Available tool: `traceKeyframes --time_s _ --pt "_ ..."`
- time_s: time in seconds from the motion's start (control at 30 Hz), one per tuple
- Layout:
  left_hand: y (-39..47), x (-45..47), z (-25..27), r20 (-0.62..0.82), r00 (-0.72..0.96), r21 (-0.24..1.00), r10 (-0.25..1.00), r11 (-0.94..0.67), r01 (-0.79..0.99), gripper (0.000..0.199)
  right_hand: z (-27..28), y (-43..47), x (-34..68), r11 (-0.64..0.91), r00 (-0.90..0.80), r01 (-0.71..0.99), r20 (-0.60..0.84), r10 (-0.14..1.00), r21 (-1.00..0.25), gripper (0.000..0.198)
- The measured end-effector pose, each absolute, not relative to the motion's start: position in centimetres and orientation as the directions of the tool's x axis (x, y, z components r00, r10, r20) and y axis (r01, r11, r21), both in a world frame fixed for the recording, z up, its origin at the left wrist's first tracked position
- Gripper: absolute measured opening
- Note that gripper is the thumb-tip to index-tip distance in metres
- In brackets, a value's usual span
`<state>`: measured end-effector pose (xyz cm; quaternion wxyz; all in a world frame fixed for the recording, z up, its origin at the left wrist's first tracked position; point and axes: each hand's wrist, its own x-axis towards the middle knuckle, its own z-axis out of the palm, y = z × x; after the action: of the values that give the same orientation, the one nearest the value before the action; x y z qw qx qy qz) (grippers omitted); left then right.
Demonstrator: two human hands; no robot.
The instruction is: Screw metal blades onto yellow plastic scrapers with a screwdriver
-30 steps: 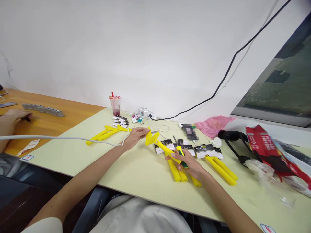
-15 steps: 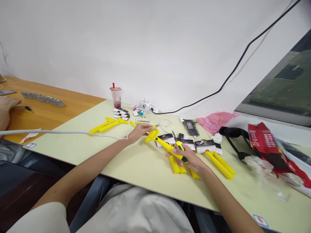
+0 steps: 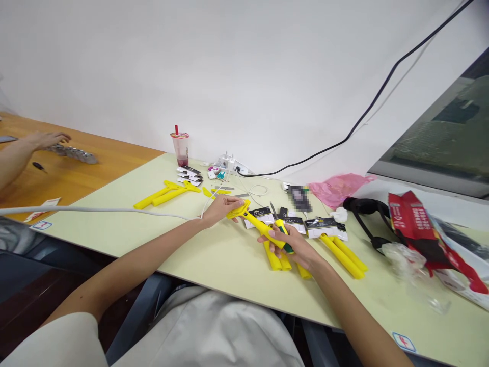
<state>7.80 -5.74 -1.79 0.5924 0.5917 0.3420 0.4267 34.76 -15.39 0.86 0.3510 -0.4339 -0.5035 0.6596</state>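
My left hand (image 3: 220, 210) pinches the wide head of a yellow scraper (image 3: 256, 223). My right hand (image 3: 294, 244) is closed round the scraper's handle and also grips a screwdriver (image 3: 281, 228) with a yellow and green handle, its tip pointing up and away from me. Behind and under my right hand lie packaged yellow scrapers (image 3: 272, 256) with black and white header cards. Two more yellow scrapers (image 3: 168, 193) rest on the table to the left of my left hand. Metal blades (image 3: 225, 188) and a yellow piece (image 3: 220, 191) lie beyond it.
Packaged scrapers (image 3: 346, 255), a pink bag (image 3: 336, 188), headphones (image 3: 367, 214) and a red package (image 3: 412, 219) are at the right. A drink cup (image 3: 181, 148) and cards (image 3: 190, 176) stand at the back. A white cable (image 3: 114, 209) crosses above my left arm. Another person's hand (image 3: 48, 139) touches metal parts.
My hands keep their hold on the scraper and screwdriver with little movement. At the left, the other person's hand has reached forward onto the row of metal parts. The view has shifted slightly.
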Motion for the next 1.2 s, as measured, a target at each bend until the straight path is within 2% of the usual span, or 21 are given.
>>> traceKeyframes --time_s 0.13,0.33,0.57,0.8,1.2 --pt "-5.9 8.4 -2.2 0.145 0.352 0.984 0.925 -0.096 -0.152 0.066 0.9 -15.5 34.6 -0.25 -0.356 -0.056 -0.214 0.909 -0.967 0.044" --pt "-6.1 8.5 -2.3 0.128 0.392 0.978 0.911 -0.05 -0.202 0.07 0.7 -15.5 34.6 -0.227 -0.366 -0.033 -0.2 0.909 -0.973 0.047" --pt "-6.3 8.0 -1.7 0.103 0.42 0.977 0.902 -0.012 -0.212 0.062 0.9 -15.7 34.4 -0.228 -0.376 0.021 -0.219 0.901 -0.973 0.05" --pt "-6.6 8.1 -1.5 0.096 0.456 0.955 0.885 0.047 -0.292 0.053 1.0 -15.7 34.5 -0.233 -0.396 -0.004 -0.213 0.893 -0.972 0.05" --pt "-6.6 8.1 -1.7 0.074 0.455 0.947 0.888 0.081 -0.312 0.053 1.2 -15.9 34.5 -0.231 -0.414 -0.025 -0.2 0.888 -0.973 0.053"
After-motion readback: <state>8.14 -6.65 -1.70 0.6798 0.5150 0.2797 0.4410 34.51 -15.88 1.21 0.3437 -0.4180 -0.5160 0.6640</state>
